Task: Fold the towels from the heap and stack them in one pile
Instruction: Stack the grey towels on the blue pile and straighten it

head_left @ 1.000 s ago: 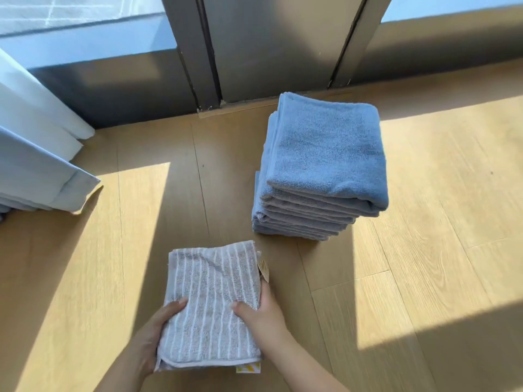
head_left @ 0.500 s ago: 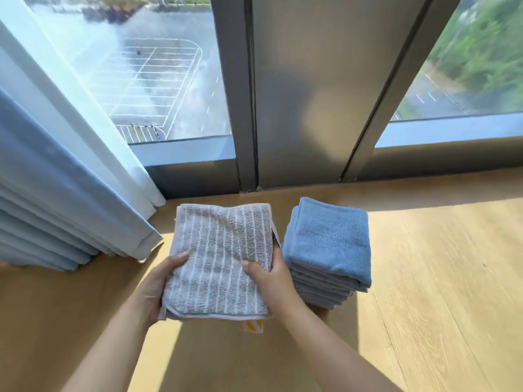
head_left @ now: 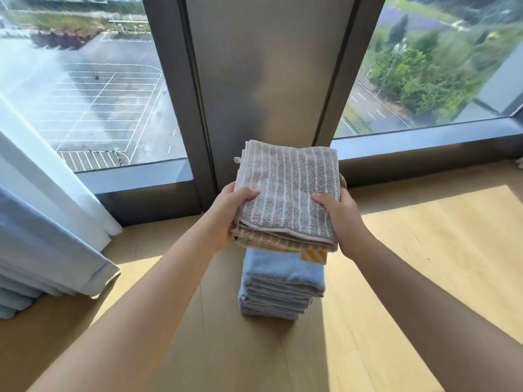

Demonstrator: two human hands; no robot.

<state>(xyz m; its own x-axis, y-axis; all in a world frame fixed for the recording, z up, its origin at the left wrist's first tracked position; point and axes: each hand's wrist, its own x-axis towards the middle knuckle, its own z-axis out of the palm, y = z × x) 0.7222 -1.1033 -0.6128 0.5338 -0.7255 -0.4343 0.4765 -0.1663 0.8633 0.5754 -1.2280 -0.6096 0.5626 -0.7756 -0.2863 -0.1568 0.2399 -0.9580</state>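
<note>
Item: folded grey-brown terry towel with white stripes [head_left: 288,193], centre of frame, held flat over the pile of folded blue towels [head_left: 283,281] standing on the pale wooden floor [head_left: 424,264]. Contact with the pile: cannot tell.
My left hand [head_left: 226,219], my right hand [head_left: 343,219]: fingers [head_left: 244,193] grasping the towel's two sides, thumbs on top.
Yellow-striped tag [head_left: 313,255]: hangs at the towel's lower right corner.

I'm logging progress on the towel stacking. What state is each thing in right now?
striped towel: folded, held by both hands above the blue pile.
blue towel pile: folded towels stacked on the floor, edges slightly uneven.
left hand: grips the striped towel's left edge, thumb on top.
right hand: grips its right edge, thumb on top.
yellow tag: hangs at the towel's near edge.
curtain: gathered at left.
</note>
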